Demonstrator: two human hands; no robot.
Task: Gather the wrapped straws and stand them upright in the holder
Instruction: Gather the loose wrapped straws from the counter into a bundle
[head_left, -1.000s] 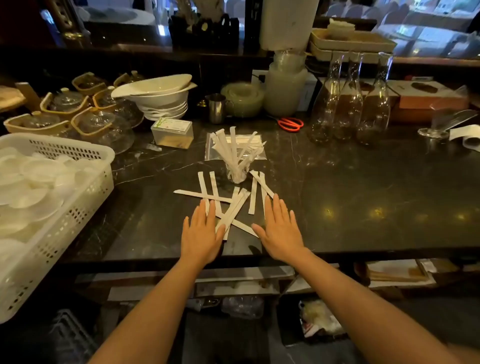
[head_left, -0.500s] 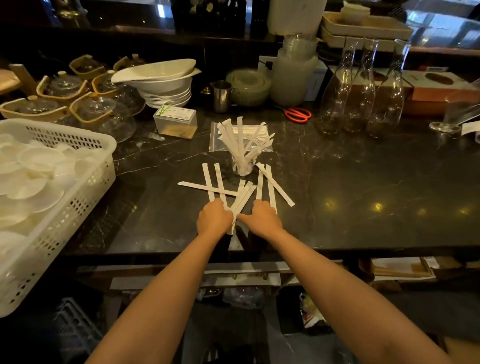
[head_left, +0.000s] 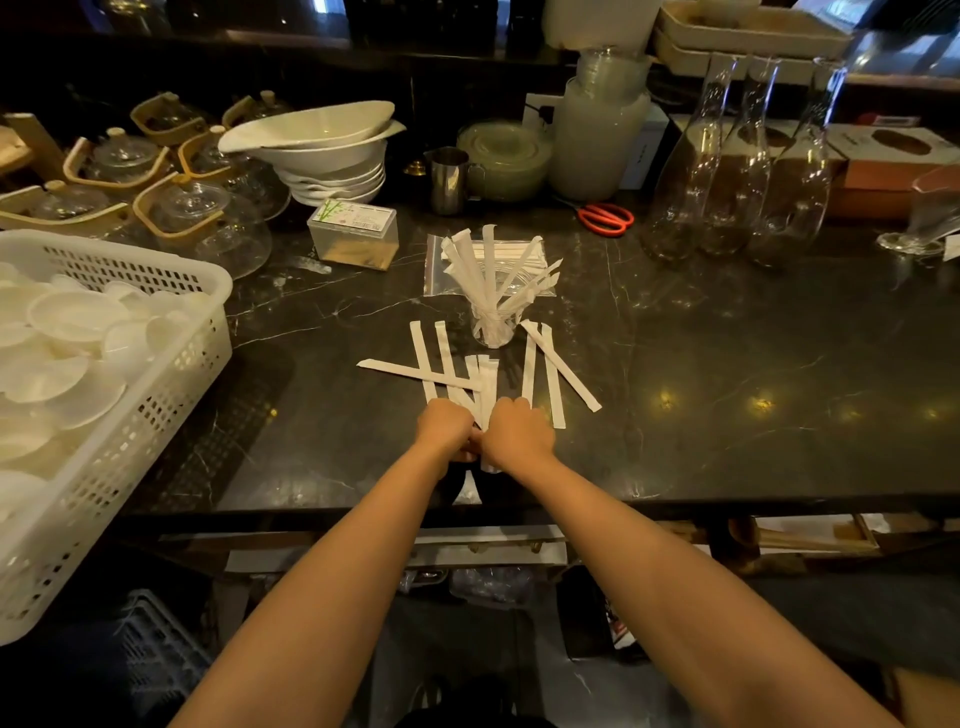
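Several white paper-wrapped straws (head_left: 550, 370) lie scattered on the dark marble counter (head_left: 727, 389). Behind them a small clear glass holder (head_left: 493, 328) stands with several wrapped straws fanned upright in it. My left hand (head_left: 445, 427) and my right hand (head_left: 517, 434) are side by side at the near ends of the loose straws, knuckles touching. Both are curled shut around the near ends of a bunch of straws (head_left: 485, 379) that sticks out forward between them. Three straws to the right lie apart from my hands.
A white plastic basket (head_left: 156, 374) of lids fills the left. Glass teapots, stacked white bowls (head_left: 327, 150), a toothpick box (head_left: 356, 234), a metal jug, red scissors (head_left: 608, 218) and three glass carafes (head_left: 743, 171) line the back. A zip bag lies behind the holder.
My hands were flat and apart on the counter; they slid together over the straws and curled shut, pulling the middle straws into a bunch.
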